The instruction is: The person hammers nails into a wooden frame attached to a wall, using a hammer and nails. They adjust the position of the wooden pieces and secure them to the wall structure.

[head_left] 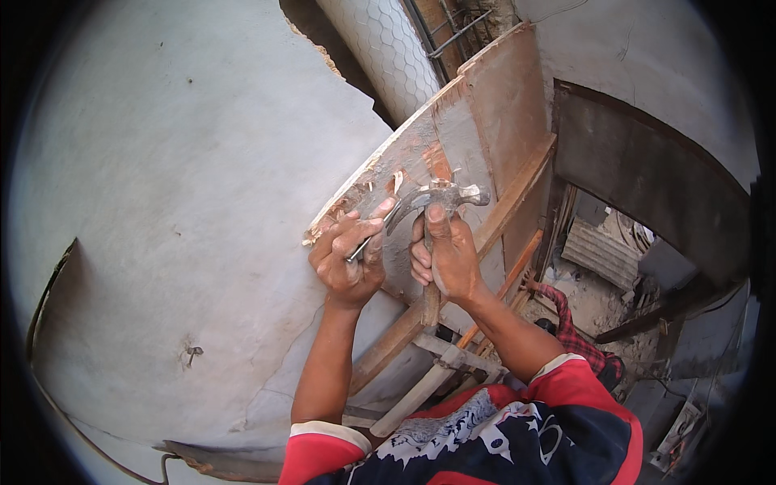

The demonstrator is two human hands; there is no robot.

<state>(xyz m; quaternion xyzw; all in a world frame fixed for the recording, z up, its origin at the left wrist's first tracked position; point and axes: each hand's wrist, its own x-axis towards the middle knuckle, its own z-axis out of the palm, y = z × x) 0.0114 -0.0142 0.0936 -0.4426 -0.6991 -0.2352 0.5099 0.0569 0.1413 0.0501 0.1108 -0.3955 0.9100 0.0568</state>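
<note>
Head view: a left hand [347, 263] and a right hand [450, 257] work close together near the middle.
Left grip: fingers curled in, closed around a slim metal nail [356, 250], one end of which pokes out toward the lower left.
Right grip: fist wrapped about a claw hammer [443, 196] high on its wooden handle, thumb just under the head.
Hammer head: striking face to the right, claw curving left to the left hand's fingertips; whether it touches the nail cannot be told.
Behind the hands: a scuffed wooden panel [513, 101] with a ragged pale edge, crossed by a timber beam [524, 184].
Beyond the panel: hexagonal wire mesh [384, 48] over a pale surface, beside steel bars [461, 34].
Left side: a broad grey wall [162, 202] with a small metal stub [194, 351].
Lower right: a co-worker's plaid sleeve [566, 319], near a corrugated sheet [602, 252].
</note>
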